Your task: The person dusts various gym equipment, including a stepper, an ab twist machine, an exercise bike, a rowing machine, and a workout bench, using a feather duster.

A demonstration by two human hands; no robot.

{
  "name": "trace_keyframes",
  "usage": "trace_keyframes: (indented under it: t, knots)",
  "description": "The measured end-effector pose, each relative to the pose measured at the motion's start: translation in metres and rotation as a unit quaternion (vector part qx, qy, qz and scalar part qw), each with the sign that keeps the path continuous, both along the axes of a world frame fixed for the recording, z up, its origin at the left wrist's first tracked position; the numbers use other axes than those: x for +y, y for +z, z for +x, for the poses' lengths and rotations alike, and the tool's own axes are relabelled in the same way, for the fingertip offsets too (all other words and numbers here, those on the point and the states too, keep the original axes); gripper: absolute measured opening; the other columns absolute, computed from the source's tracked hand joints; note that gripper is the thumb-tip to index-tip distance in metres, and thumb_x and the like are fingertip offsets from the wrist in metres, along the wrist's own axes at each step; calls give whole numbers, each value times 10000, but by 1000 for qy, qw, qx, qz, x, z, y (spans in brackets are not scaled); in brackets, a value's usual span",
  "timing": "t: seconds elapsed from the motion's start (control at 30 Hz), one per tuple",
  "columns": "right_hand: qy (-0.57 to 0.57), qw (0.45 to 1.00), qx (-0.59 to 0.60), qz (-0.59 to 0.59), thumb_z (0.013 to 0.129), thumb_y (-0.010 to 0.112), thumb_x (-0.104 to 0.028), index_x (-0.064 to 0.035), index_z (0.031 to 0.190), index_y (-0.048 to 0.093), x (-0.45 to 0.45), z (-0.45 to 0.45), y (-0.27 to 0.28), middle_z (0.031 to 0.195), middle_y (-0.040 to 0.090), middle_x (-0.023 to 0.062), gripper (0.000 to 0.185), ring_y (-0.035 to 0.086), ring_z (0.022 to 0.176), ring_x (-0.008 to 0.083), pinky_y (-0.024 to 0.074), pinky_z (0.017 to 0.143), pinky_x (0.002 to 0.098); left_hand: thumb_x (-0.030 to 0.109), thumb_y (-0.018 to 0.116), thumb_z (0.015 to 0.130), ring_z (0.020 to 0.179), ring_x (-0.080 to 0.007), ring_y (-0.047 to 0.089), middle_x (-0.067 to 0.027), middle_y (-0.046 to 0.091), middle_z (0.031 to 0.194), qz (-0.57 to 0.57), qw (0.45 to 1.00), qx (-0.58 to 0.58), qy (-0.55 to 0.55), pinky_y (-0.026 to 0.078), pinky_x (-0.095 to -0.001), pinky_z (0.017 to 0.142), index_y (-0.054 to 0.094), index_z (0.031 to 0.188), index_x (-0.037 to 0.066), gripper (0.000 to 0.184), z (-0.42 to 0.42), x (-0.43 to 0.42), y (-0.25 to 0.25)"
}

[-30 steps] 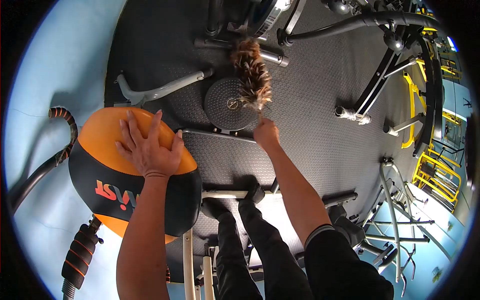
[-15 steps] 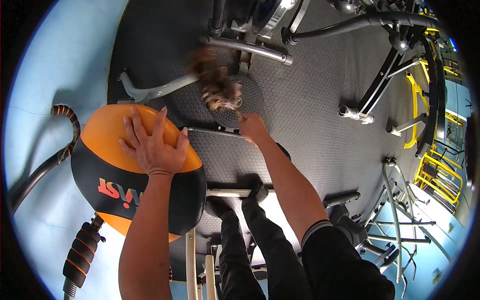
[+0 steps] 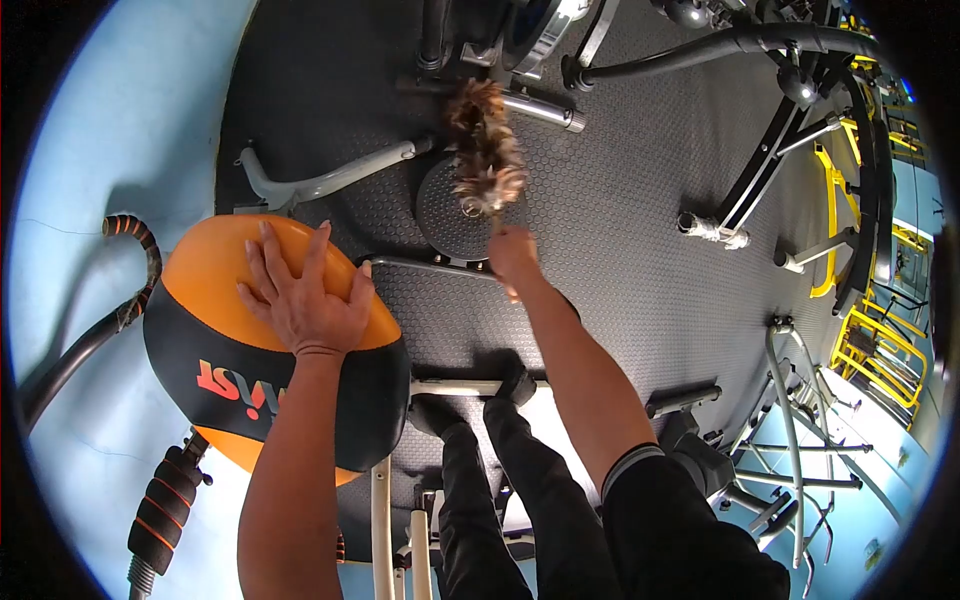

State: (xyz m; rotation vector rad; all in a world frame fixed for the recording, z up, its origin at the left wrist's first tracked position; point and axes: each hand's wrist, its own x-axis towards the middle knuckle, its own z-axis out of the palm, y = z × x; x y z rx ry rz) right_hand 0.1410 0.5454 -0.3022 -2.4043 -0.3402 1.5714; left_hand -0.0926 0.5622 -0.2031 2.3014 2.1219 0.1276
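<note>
My left hand (image 3: 308, 302) rests with fingers spread on the orange top of a padded orange and black seat (image 3: 370, 400) at the left. Closed around the handle of a brown feather duster (image 3: 487, 150) is my right hand (image 3: 513, 258). The feathers point away from me, over a round black textured plate (image 3: 440, 215) that they partly cover. Their far end overlaps a metal crossbar (image 3: 545, 110) behind the plate; whether they touch it I cannot tell.
A grey bent tube (image 3: 330, 180) lies beyond the seat, and a foam-wrapped handle (image 3: 160, 510) stands at lower left. Gym frames (image 3: 765, 175) and yellow racks (image 3: 875, 355) are at the right. My legs and feet (image 3: 515, 385) are below, on a pale crossbar.
The duster swung left, blurred, half a second ago, and now points upward again, a little left of where it was at first. My left hand has stayed on the seat.
</note>
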Motion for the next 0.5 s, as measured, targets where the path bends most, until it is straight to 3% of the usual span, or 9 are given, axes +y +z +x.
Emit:
trace_keyframes:
  t: [0.07,0.13,0.17,0.23,0.27,0.33,0.43,0.5]
  knots:
    - [-20,999,11,38,872,498,-133,-26,908,639,1,-9,0,644,592,152,180,573,497,203,437,415,356,458,677,666,1373,-375,170,-156,253,1467,-4,1000,3,-2,112,-640,1025,565,1211,313,575,2,-1,0]
    - [142,987,49,57,852,508,-135,-35,922,644,10,-17,15,683,617,152,183,605,565,246,474,496,382,462,674,669,1374,-372,169,-160,252,1466,-9,1000,4,2,112,-641,1025,562,1214,313,577,1,-1,0]
    - [140,987,53,58,852,508,-135,-35,922,644,7,-19,8,683,617,152,183,605,565,246,474,496,382,462,674,669,1374,-372,169,-160,252,1466,-9,1000,8,0,112,-641,1025,562,1214,313,577,0,-1,0]
    - [182,965,-58,179,818,521,-124,-32,907,644,-6,-14,-15,742,638,172,177,629,669,302,488,608,408,458,670,678,1371,-378,171,-140,266,1467,-2,1000,-10,0,107,-654,1017,575,1210,311,560,0,-1,-1]
    - [183,965,-60,179,818,521,-124,-32,907,644,-13,-8,-19,742,638,172,177,629,669,302,488,608,408,458,670,678,1371,-378,171,-140,266,1467,-1,1000,-11,0,107,-654,1017,575,1210,311,560,1,-2,-1]
    - [-16,990,-113,78,788,534,-116,-40,911,653,-30,8,-21,829,650,203,187,638,795,350,482,707,434,450,661,694,1370,-384,170,-84,304,1466,8,999,-11,-35,91,-674,1006,605,1184,307,514,0,-2,1]
    - [-123,979,-155,45,790,524,-121,-25,895,653,-61,32,-35,842,648,216,192,644,811,353,485,700,428,444,652,711,1371,-389,167,-26,343,1456,11,999,-11,-51,72,-687,1000,631,1157,304,468,-1,-2,-1]
    - [-92,983,-151,52,788,517,-120,-15,874,647,-69,40,-43,821,646,216,188,644,790,352,484,689,422,444,651,713,1372,-389,168,-16,351,1453,13,999,-13,-51,66,-688,1002,636,1148,303,458,1,-2,-1]
